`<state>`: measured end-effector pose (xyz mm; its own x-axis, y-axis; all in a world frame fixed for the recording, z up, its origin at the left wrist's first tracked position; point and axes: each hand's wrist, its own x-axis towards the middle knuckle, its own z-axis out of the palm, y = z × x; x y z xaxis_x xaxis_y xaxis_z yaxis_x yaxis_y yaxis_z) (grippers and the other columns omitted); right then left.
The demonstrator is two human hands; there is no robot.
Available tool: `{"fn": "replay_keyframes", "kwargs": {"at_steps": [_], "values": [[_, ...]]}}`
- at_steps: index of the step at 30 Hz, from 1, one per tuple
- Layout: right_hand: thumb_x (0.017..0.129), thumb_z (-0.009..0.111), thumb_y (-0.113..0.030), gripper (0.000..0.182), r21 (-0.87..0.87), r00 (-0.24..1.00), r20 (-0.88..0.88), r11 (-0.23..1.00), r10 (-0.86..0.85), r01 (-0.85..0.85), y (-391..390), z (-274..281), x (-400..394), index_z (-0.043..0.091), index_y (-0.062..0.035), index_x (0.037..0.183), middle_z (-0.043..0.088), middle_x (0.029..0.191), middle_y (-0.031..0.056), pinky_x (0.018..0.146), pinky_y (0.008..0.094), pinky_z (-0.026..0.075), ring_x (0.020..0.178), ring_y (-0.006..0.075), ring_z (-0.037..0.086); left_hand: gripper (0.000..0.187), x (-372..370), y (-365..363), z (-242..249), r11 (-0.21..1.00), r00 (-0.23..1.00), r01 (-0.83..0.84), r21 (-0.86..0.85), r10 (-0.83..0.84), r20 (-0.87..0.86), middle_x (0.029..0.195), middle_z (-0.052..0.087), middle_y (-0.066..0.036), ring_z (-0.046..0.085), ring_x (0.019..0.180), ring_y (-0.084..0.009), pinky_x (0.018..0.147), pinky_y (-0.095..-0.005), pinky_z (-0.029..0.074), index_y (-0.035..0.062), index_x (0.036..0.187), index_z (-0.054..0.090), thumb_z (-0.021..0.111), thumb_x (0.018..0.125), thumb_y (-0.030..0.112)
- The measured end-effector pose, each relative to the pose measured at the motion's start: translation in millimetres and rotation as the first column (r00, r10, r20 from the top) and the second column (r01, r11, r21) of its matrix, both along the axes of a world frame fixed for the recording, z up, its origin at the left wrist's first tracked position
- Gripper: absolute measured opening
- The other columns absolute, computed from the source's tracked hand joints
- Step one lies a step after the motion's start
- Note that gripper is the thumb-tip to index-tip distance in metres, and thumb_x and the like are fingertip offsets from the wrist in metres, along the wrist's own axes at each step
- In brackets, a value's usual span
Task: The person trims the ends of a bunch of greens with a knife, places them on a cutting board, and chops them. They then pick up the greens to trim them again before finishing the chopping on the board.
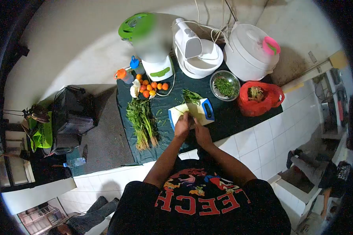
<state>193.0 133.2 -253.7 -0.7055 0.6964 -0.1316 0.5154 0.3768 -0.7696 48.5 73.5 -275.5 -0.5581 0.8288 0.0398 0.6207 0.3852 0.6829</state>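
Note:
A white cutting board [204, 124] with blue ends lies on the dark green tablecloth. Over its near part, the fingers of my left hand [182, 126] are pinched together, and a thin pale green stem [179, 111] pokes out from them. Close beside it, my right hand [202, 135] is closed, its fingertips touching or nearly touching the left ones. What the right fingers hold is too small and hidden to name. Leafy cut greens [191, 96] lie at the board's far edge. A bunch of leafy stalks with roots [142, 124] rests to the left.
Chopped greens [223, 86] fill a clear bowl behind the board. A red plastic bag [259, 107] stands at right. Behind are a white mixer [188, 43], a lidded white bucket [245, 51] and a blender base [157, 69]. Small orange fruits [146, 94] and capped bottles [123, 76] sit at left.

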Motion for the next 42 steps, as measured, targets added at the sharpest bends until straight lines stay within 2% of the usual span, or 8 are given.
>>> {"fn": "replay_keyframes", "kwargs": {"at_steps": [4, 10, 18, 21, 26, 35, 37, 42], "values": [[0.107, 0.046, -0.021, 0.041, 0.082, 0.996, -0.086, 0.996, -0.017, 0.024, 0.8, 8.8, -5.0, 0.051, -0.0049, 0.144, 0.066, 0.082, 0.0303, 0.069, 0.0584, 0.050, 0.078, 0.0498, 0.066, 0.036, -2.1, 1.5, 0.8, 1.000, 1.000, -0.017, 0.023, 0.016, 0.015, 0.100, 0.065, -0.027, 0.066, 0.089, -0.0481, 0.072, -0.0556, 0.054, 0.0071, 0.130, 0.049, 0.056, 0.098, 0.020], [0.108, 0.045, -0.026, 0.043, -0.033, 0.998, 0.068, 0.999, 0.015, -0.013, -4.9, 3.3, 4.1, 0.051, -0.0060, 0.145, 0.067, 0.086, 0.0306, 0.073, 0.0568, 0.051, 0.083, 0.0499, 0.066, 0.040, -2.5, 1.9, 3.1, 0.998, 0.999, -0.007, -0.066, 0.004, -0.040, 0.100, 0.065, -0.026, 0.066, 0.091, -0.0471, 0.074, -0.0536, 0.056, 0.0061, 0.131, 0.048, 0.059, 0.096, 0.021], [0.109, 0.045, -0.028, 0.043, 0.068, 0.992, -0.119, 0.996, -0.043, 0.052, -2.5, -4.9, -6.3, 0.052, -0.0052, 0.144, 0.068, 0.097, 0.0317, 0.078, 0.0531, 0.054, 0.094, 0.0494, 0.067, 0.040, -2.7, 3.5, 13.3, 0.998, 0.999, -0.006, -0.063, 0.004, -0.032, 0.100, 0.065, -0.025, 0.067, 0.089, -0.0452, 0.074, -0.0521, 0.057, 0.0044, 0.131, 0.049, 0.059, 0.096, 0.022], [0.109, 0.045, -0.028, 0.043, -0.030, 1.000, 0.027, 0.999, -0.009, 0.010, -7.4, -1.1, 2.3, 0.052, -0.0054, 0.144, 0.068, 0.097, 0.0318, 0.079, 0.0526, 0.054, 0.094, 0.0496, 0.067, 0.038, -1.1, 3.1, 12.6, 0.998, 0.998, -0.007, -0.055, 0.004, -0.064, 0.098, 0.065, -0.025, 0.067, 0.088, -0.0441, 0.074, -0.0508, 0.057, 0.0042, 0.128, 0.049, 0.059, 0.096, 0.022], [0.108, 0.045, -0.027, 0.042, -0.011, 0.999, -0.033, 1.000, -0.022, 0.022, -3.3, 2.5, -6.6, 0.052, -0.0069, 0.145, 0.068, 0.096, 0.0323, 0.079, 0.0538, 0.053, 0.093, 0.0496, 0.067, 0.036, -2.7, 2.4, 13.1, 1.000, 0.997, 0.000, -0.008, -0.001, -0.078, 0.096, 0.065, -0.024, 0.067, 0.087, -0.0431, 0.072, -0.0510, 0.056, 0.0038, 0.125, 0.051, 0.059, 0.095, 0.021], [0.108, 0.046, -0.026, 0.042, -0.072, 0.999, 0.011, 0.997, -0.031, 0.032, -5.6, 13.0, -4.0, 0.051, -0.0074, 0.145, 0.068, 0.099, 0.0317, 0.080, 0.0559, 0.052, 0.094, 0.0500, 0.066, 0.032, 1.2, 5.5, 22.3, 0.990, 0.988, -0.124, -0.069, 0.118, -0.097, 0.092, 0.065, -0.020, 0.067, 0.079, -0.0418, 0.069, -0.0503, 0.056, 0.0111, 0.125, 0.055, 0.059, 0.096, 0.025], [0.108, 0.046, -0.026, 0.042, -0.092, 0.999, 0.036, 0.995, -0.027, 0.030, -6.2, 2.2, -5.7, 0.051, -0.0074, 0.145, 0.068, 0.100, 0.0316, 0.081, 0.0560, 0.052, 0.096, 0.0501, 0.066, 0.033, -2.4, 3.9, 13.5, 0.995, 0.983, -0.087, 0.054, 0.094, -0.156, 0.091, 0.065, -0.019, 0.067, 0.077, -0.0414, 0.066, -0.0500, 0.056, 0.0110, 0.125, 0.056, 0.060, 0.096, 0.026], [0.108, 0.046, -0.025, 0.040, -0.022, 0.997, -0.054, 0.999, -0.051, 0.050, 1.2, 2.6, -17.4, 0.054, -0.0062, 0.142, 0.067, 0.109, 0.0320, 0.085, 0.0535, 0.053, 0.101, 0.0488, 0.066, 0.036, 0.6, 5.0, 21.0, 0.994, 0.985, -0.107, -0.027, 0.102, -0.141, 0.089, 0.065, -0.018, 0.067, 0.078, -0.0401, 0.067, -0.0485, 0.056, 0.0106, 0.127, 0.056, 0.062, 0.095, 0.025]]}}
